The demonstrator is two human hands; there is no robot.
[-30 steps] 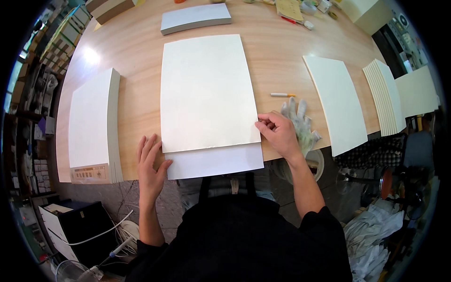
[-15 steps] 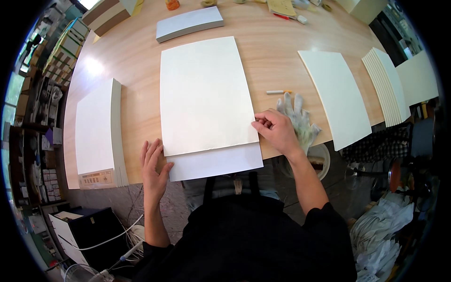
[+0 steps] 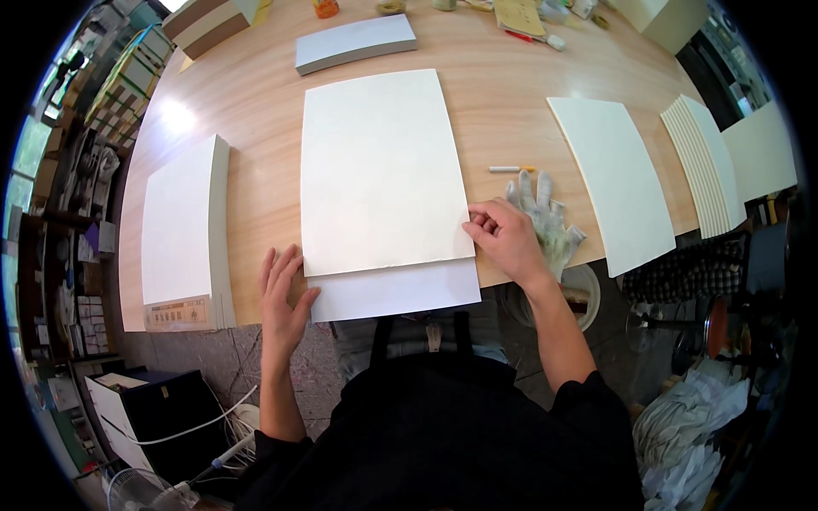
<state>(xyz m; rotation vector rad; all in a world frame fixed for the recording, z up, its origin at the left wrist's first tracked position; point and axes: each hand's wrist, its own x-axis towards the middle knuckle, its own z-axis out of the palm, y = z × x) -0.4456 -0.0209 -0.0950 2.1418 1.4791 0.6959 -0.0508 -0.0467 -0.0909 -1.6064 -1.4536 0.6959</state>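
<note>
A large cream-white board [image 3: 383, 170] lies flat on the table before me. From under its near edge a bluish-white sheet [image 3: 396, 289] sticks out past the table's front edge. My left hand [image 3: 285, 289] rests at the lower left corner, fingers apart and stretched along the edges of board and sheet. At the board's right edge is my right hand [image 3: 504, 238], its fingers curled and thumb drawn in, pinching the edge; the fingertips are partly hidden. Close beyond the right hand lie a soiled white work glove [image 3: 547, 226] and a thin white stick with an orange end [image 3: 511, 169].
A tall white paper stack [image 3: 179, 221] stands left on the table [image 3: 264, 196]; a grey-white stack [image 3: 358, 43] lies at the back. To the right are another white board [image 3: 613, 179] and a fanned pile of boards [image 3: 703, 162]. Below the table edge sits a round tub [image 3: 588, 298].
The whole view has shifted slightly, so the table things sit a little farther right. Both hands keep their places at the board's edges, and the sheet still sticks out below it.
</note>
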